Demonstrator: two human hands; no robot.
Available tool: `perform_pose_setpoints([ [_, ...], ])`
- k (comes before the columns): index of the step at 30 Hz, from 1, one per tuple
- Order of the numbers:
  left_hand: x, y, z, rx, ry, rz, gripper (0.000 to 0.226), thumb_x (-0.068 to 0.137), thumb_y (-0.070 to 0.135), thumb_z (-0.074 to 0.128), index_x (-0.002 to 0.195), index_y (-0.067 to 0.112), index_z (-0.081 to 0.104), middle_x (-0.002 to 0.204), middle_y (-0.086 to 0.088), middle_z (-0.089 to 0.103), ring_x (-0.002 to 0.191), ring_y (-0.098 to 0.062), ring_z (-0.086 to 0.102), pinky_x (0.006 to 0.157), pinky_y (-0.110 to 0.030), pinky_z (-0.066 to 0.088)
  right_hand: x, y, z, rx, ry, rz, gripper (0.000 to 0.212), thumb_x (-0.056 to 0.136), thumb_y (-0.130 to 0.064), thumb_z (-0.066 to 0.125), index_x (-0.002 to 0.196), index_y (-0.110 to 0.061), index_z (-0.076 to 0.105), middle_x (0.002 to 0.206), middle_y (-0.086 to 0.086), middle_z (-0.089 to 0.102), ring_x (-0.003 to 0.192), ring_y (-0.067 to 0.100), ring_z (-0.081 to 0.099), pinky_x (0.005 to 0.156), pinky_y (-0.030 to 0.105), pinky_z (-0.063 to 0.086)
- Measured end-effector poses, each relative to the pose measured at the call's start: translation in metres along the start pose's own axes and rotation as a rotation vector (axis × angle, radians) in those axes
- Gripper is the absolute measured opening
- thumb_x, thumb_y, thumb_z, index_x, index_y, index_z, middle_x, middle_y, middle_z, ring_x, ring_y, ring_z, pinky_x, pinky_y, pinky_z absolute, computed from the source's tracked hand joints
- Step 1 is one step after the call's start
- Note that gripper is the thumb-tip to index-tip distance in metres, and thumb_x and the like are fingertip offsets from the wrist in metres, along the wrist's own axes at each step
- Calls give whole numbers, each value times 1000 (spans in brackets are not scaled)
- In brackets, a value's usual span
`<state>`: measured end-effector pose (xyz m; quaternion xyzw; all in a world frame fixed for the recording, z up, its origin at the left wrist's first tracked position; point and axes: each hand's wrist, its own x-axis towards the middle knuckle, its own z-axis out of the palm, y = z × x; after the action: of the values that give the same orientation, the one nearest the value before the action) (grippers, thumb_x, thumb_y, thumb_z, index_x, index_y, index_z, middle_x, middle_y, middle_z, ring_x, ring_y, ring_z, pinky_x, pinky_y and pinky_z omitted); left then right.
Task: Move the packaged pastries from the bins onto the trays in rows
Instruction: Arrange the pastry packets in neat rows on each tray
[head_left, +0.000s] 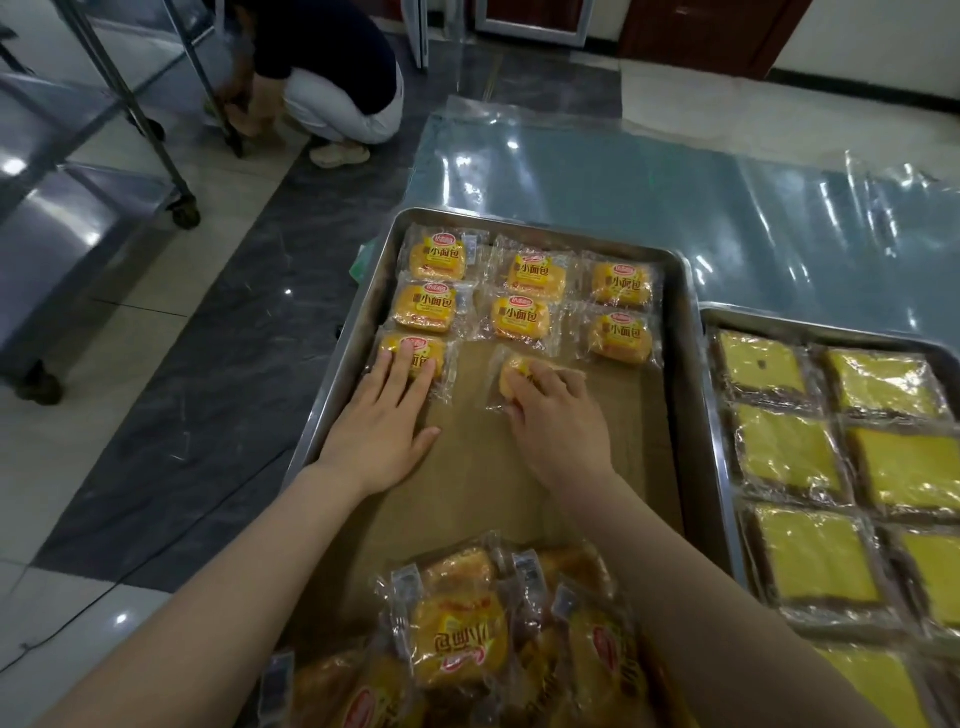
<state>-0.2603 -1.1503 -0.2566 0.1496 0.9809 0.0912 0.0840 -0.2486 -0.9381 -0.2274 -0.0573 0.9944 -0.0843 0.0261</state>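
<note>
1. Packaged pastries (457, 639), yellow buns in clear printed wrappers, lie heaped nearest, cut off below.
2. Left hand (384, 421) lies flat, fingers straight, on a third-row pastry (415, 353); right hand (556, 415) curls around its neighbour (511, 374).
3. Six more fill two rows on the steel tray (683, 332).
4. Beyond, plastic sheet (649, 182) lies on tiled floor (156, 338); a crouching person (337, 88) is cropped.

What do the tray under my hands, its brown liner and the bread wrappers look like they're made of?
Tray: likely stainless steel or aluminium, dull grey with soft reflections along its wall. Liner: matte brown, probably baking paper or thin card. Wrappers: thin clear plastic film, glossy, crinkled, with printed labels.
</note>
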Motion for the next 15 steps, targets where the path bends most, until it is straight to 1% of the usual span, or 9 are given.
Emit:
perform_pose_setpoints([
  [3, 2, -2, 1, -54, -27, 14, 85, 93, 52, 35, 134, 34, -37, 147, 0, -35, 136, -19, -31, 110, -33, -10, 7, -12, 11, -22, -28, -41, 53, 96, -47, 40, 144, -29, 27, 153, 2, 25, 139, 31, 18, 105, 47, 33],
  [6, 1, -3, 2, -53, -30, 31, 83, 94, 51, 35, 133, 40, -37, 148, -1, -36, 136, -21, -31, 109, -34, -10, 8, -20, 22, -36, -35, -97, 62, 94, -49, 42, 148, -27, 19, 157, 4, 15, 143, 31, 9, 111, 48, 25],
  [10, 3, -2, -2, -42, -40, 27, 84, 94, 52, 37, 131, 42, -38, 147, -1, -35, 137, -21, -29, 109, -34, -10, 9, -23, 26, -43, -34, -105, 69, 94, -50, 43, 150, -25, 13, 159, 6, 8, 144, 32, 1, 114, 47, 14],
  [13, 1, 1, -13, -43, 3, 24, 92, 91, 48, 48, 135, 36, -32, 147, -1, -34, 138, -19, -24, 112, -35, -6, 3, -27, 17, -48, 6, -79, 66, 95, -48, 42, 149, -26, 13, 159, 4, 6, 145, 30, -3, 114, 48, 7],
  [14, -2, 3, -16, -40, 47, 31, 95, 90, 46, 52, 138, 32, -29, 147, -1, -32, 138, -18, -24, 112, -35, -6, -2, -28, 12, -21, 29, -53, 62, 95, -46, 43, 148, -27, 17, 158, 2, 10, 145, 28, 0, 114, 49, 9],
  [15, -7, 5, -19, -42, 96, 40, 96, 89, 43, 55, 141, 29, -25, 148, 0, -30, 139, -17, -23, 113, -34, -5, -9, -28, 5, 23, 41, -29, 57, 94, -45, 44, 145, -28, 25, 155, 0, 19, 144, 26, 9, 113, 50, 14],
])
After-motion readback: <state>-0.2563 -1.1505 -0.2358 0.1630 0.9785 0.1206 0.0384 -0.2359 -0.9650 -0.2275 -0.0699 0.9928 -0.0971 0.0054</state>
